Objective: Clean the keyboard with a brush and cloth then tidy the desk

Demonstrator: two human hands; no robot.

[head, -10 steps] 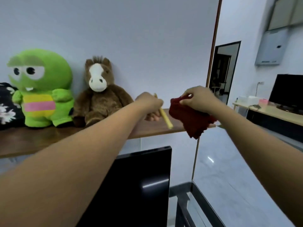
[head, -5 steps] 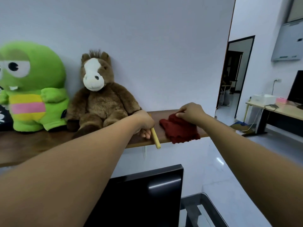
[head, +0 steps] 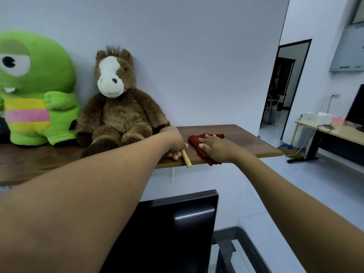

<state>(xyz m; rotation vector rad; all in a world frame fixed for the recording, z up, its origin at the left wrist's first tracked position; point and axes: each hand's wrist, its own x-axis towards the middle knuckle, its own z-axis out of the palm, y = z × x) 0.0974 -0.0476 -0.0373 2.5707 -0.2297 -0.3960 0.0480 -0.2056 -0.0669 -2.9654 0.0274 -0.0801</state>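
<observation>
On the wooden wall shelf (head: 246, 138) lies a dark red cloth (head: 195, 143), one corner hanging over the front edge. My right hand (head: 214, 147) rests flat on it with the fingers spread. Just to its left, my left hand (head: 174, 142) is closed around a brush with a pale wooden handle (head: 186, 158); the handle end sticks out over the shelf's edge and the bristles are hidden under the hand. The keyboard is out of view.
A brown plush horse (head: 116, 107) and a green plush frog (head: 31, 89) sit on the shelf to the left. A black monitor (head: 171, 231) stands below, beside a glass desk corner (head: 242, 251). Far right is another desk (head: 331, 131).
Both hands came down onto the shelf. The cloth went from hanging in my right hand to lying flat under its spread fingers. The brush now lies low on the shelf in my left hand.
</observation>
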